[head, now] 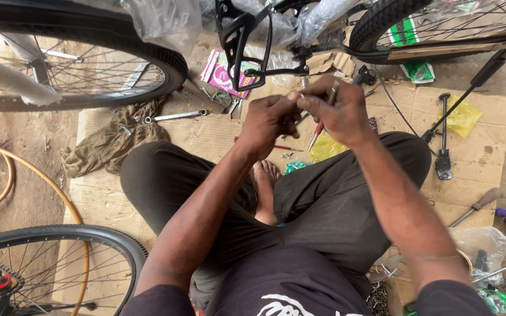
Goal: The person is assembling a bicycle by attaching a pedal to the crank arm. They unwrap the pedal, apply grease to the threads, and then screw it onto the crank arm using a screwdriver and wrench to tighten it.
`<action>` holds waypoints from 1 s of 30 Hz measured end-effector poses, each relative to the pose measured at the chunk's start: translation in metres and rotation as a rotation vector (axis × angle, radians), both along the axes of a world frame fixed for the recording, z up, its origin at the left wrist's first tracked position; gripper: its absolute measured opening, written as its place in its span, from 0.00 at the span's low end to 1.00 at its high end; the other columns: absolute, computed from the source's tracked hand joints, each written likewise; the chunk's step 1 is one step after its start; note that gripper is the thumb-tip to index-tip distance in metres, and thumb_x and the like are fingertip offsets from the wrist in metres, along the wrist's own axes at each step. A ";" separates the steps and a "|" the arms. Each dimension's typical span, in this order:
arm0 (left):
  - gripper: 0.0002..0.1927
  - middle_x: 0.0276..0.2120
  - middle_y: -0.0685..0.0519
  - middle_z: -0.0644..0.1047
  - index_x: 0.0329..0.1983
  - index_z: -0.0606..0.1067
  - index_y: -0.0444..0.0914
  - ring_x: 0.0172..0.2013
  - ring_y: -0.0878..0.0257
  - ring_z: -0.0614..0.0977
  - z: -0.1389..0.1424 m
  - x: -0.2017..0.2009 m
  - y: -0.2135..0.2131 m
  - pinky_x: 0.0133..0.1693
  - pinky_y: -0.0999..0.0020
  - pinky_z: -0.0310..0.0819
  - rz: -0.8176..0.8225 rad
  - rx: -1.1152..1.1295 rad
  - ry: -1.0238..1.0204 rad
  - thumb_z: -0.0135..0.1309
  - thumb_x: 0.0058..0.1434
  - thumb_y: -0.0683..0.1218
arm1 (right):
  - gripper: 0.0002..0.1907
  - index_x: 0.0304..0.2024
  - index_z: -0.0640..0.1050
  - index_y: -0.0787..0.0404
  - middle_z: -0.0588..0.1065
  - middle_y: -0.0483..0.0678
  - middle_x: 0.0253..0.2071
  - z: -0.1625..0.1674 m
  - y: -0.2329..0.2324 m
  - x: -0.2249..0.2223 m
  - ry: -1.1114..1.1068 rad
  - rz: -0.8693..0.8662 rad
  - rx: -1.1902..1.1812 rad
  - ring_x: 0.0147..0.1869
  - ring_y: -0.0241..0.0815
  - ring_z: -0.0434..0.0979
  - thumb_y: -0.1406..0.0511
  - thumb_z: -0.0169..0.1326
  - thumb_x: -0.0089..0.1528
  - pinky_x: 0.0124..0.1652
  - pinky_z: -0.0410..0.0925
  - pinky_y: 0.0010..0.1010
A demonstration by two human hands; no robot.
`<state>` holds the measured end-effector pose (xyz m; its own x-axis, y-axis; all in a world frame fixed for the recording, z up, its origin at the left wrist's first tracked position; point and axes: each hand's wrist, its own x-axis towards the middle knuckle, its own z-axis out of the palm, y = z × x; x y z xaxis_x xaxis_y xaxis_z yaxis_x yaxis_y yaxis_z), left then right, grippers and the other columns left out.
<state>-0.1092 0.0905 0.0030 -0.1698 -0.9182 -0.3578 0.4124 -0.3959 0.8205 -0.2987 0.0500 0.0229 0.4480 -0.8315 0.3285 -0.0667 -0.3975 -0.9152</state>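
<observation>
Both hands meet in front of the chest; the left hand (270, 120) and right hand (338, 111) pinch a small metal part (296, 95), apparently light, stiff, best held by fingertips; a red-handled screwdriver (317, 131) hangs below; a black bottle cage (246, 47) sits just beyond.

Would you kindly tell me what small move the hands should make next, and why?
Probably bring the small part pinched between both hands down toward the bottle cage. The left hand and right hand meet just below it, fingers together, and the right also holds a red-handled screwdriver, so the fastening seems ready. What the part is cannot be told.
</observation>
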 end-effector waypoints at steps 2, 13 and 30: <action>0.22 0.24 0.52 0.78 0.31 0.80 0.31 0.22 0.65 0.77 0.016 0.010 0.006 0.26 0.68 0.76 -0.031 -0.005 -0.317 0.60 0.64 0.56 | 0.08 0.44 0.80 0.62 0.80 0.47 0.35 0.009 -0.024 0.002 -0.022 -0.030 0.300 0.26 0.28 0.72 0.64 0.61 0.67 0.24 0.66 0.20; 0.15 0.32 0.52 0.82 0.43 0.77 0.31 0.32 0.69 0.82 0.074 0.079 0.010 0.35 0.73 0.78 0.279 -0.393 -0.892 0.64 0.64 0.48 | 0.13 0.45 0.80 0.62 0.73 0.42 0.24 0.012 -0.058 0.057 -0.291 0.242 0.560 0.20 0.27 0.69 0.59 0.61 0.66 0.19 0.67 0.19; 0.21 0.24 0.47 0.79 0.36 0.77 0.31 0.25 0.57 0.78 0.044 0.047 -0.072 0.28 0.61 0.70 -0.004 -0.312 -1.073 0.64 0.58 0.55 | 0.11 0.46 0.75 0.61 0.74 0.50 0.30 -0.008 -0.102 0.027 0.169 -0.222 0.052 0.24 0.30 0.68 0.60 0.52 0.75 0.22 0.64 0.23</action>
